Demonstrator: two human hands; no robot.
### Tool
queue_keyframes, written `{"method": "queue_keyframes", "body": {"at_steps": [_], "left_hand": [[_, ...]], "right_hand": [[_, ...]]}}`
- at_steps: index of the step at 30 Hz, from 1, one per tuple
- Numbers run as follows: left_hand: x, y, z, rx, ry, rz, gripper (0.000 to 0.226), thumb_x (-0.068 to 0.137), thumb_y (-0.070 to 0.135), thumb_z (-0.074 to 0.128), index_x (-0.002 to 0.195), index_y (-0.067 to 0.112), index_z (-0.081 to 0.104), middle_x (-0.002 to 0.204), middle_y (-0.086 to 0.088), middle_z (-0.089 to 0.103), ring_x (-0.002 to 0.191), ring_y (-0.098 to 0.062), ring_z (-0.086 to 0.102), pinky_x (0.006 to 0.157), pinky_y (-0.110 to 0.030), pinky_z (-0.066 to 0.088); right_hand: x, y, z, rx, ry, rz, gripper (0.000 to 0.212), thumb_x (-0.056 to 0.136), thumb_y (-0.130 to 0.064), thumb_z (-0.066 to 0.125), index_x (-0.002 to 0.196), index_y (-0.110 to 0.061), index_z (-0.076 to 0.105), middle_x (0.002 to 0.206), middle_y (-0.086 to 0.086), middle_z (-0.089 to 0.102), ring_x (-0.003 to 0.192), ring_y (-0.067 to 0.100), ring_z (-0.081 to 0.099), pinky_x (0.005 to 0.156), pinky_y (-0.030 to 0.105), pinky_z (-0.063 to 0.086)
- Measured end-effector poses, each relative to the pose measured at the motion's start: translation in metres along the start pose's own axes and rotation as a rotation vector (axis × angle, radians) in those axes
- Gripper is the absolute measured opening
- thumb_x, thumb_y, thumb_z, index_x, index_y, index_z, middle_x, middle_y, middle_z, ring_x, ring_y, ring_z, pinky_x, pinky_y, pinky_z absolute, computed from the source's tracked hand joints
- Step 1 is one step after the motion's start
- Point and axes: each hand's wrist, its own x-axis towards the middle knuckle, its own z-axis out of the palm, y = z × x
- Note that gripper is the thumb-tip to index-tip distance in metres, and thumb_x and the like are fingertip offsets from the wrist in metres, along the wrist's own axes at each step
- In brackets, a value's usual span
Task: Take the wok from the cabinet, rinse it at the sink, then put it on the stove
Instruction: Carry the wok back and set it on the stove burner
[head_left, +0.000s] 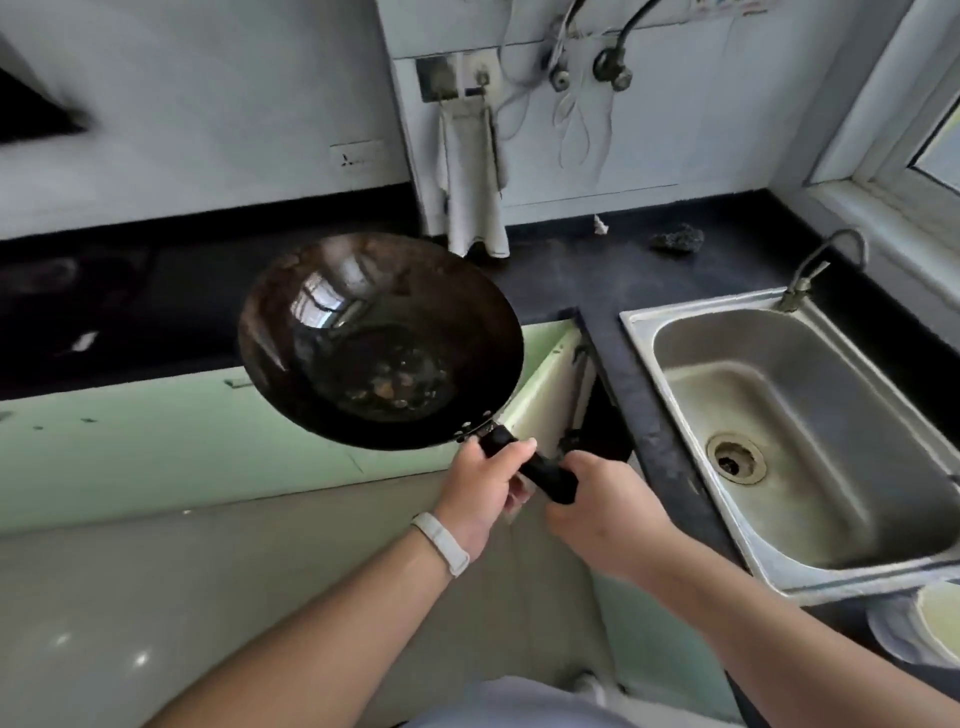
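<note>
A dark round wok (379, 338) with rusty brown spots inside hangs in the air in front of the green cabinet fronts, tilted toward me. Its black handle (540, 470) points down and right. My left hand (485, 486) grips the handle close to the wok's rim. My right hand (605, 506) grips the handle's far end. The steel sink (810, 431) lies to the right, with its curved tap (826, 265) at the back. The black stove top (78, 296) is at the far left, blurred.
A green cabinet door (550, 389) stands open in the corner between wok and sink. A white towel (472, 192) hangs on the back wall. A dark scrubber (678, 239) lies on the black counter. A white bowl (935, 618) sits at the lower right.
</note>
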Motion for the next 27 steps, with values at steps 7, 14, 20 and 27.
{"method": "queue_keyframes", "body": {"at_steps": [7, 14, 20, 27], "left_hand": [[-0.054, -0.007, -0.152, -0.086, 0.181, 0.022, 0.023, 0.076, 0.029, 0.067, 0.079, 0.014, 0.051, 0.061, 0.003, 0.058, 0.046, -0.012, 0.051, 0.050, -0.026, 0.037], [-0.121, -0.022, -0.307, -0.157, 0.301, 0.054, 0.016, 0.085, 0.022, 0.063, 0.078, 0.012, 0.052, 0.059, 0.005, 0.058, 0.048, -0.012, 0.051, 0.049, -0.025, 0.037], [-0.169, -0.032, -0.408, -0.252, 0.443, 0.053, 0.021, 0.087, 0.017, 0.063, 0.070, 0.015, 0.053, 0.054, 0.004, 0.056, 0.048, -0.012, 0.050, 0.050, -0.025, 0.036], [-0.200, -0.041, -0.493, -0.361, 0.620, 0.045, 0.017, 0.088, 0.020, 0.065, 0.081, 0.011, 0.052, 0.059, 0.001, 0.055, 0.048, -0.011, 0.051, 0.050, -0.026, 0.038]], "right_hand": [[-0.021, -0.129, 0.086, -0.058, -0.122, -0.115, 0.013, 0.078, -0.025, 0.057, 0.091, -0.023, 0.061, 0.071, -0.003, 0.063, 0.060, 0.019, 0.061, 0.049, 0.029, 0.045], [-0.055, -0.255, 0.184, -0.159, -0.197, -0.228, 0.011, 0.078, -0.027, 0.059, 0.088, -0.021, 0.057, 0.072, -0.004, 0.061, 0.061, 0.018, 0.058, 0.053, 0.029, 0.045], [-0.081, -0.345, 0.251, -0.250, -0.273, -0.342, 0.010, 0.081, -0.026, 0.057, 0.090, -0.021, 0.056, 0.074, -0.004, 0.061, 0.060, 0.016, 0.058, 0.052, 0.028, 0.045], [-0.087, -0.424, 0.302, -0.301, -0.386, -0.470, 0.013, 0.080, -0.027, 0.055, 0.092, -0.023, 0.056, 0.080, -0.003, 0.062, 0.065, 0.018, 0.061, 0.054, 0.030, 0.050]]}}
